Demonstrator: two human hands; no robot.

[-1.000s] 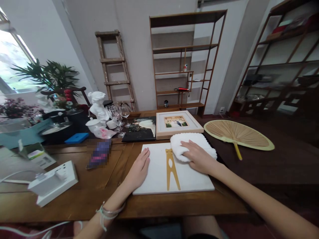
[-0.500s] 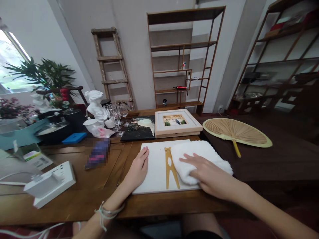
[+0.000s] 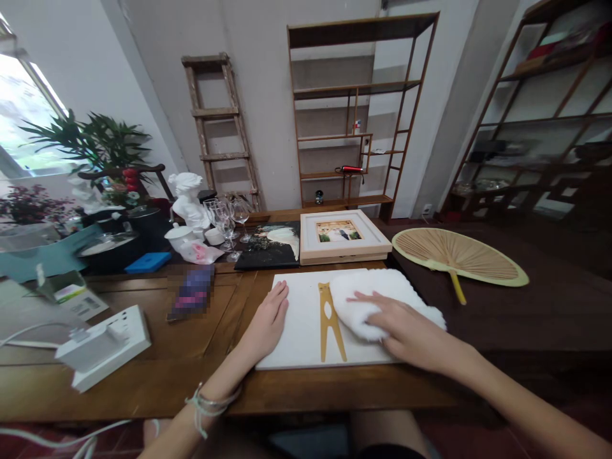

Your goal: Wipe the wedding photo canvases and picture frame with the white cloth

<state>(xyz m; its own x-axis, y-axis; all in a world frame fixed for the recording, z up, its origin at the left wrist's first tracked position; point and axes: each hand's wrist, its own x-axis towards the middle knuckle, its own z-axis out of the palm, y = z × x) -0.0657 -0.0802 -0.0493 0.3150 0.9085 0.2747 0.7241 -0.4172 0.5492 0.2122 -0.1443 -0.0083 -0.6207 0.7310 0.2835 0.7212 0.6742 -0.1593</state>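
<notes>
My left hand [image 3: 268,320] lies flat on the left edge of a white board [image 3: 297,335], its fingers stretched out together. On the board's right half is a fluffy white towel [image 3: 404,285], bunched up. My right hand [image 3: 393,324] holds the towel from above, fingers spread over it and pressing in. Between my hands, close against the towel's left side, a flat golden-tan piece [image 3: 328,312] lies on the board. It has an eared, cat-like head, an oval hole and two long legs pointing toward me.
Behind the board stand a framed picture [image 3: 344,236] and a dark canvas [image 3: 268,245]. A palm-leaf fan [image 3: 459,255] lies to the right. A power strip [image 3: 112,344], a blue box [image 3: 148,262], wine glasses [image 3: 229,220] and a white bust [image 3: 189,201] are on the left.
The towel under my right hand has shifted slightly and bunched up more at its near edge. My left hand stays on the board. The view has turned slightly left.
</notes>
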